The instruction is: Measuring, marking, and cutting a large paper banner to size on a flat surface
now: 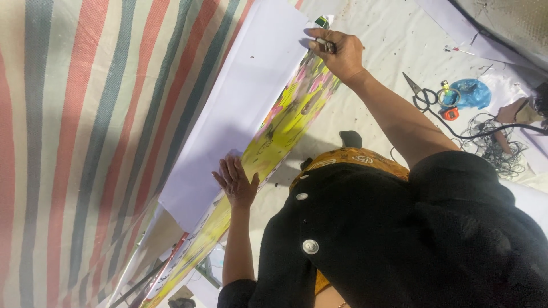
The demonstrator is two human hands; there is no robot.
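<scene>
My right hand (338, 52) is closed around a small dark cutter (326, 44) at the far end of a long printed strip (297, 111) in yellow, pink and green. The left hand (236, 182) lies flat with fingers spread, pressing on the near part of the strip where it meets a large white sheet (257, 85). The white sheet lies along the strip's left side and overlaps its edge. My black buttoned top (399, 239) fills the lower right.
A red, grey and cream striped tarpaulin (85, 142) covers the left. On the pale floor cover (394, 34) to the right lie black scissors (421, 94), a blue plastic bag (472, 94), a small orange object (451, 113) and tangled black cable (494, 145).
</scene>
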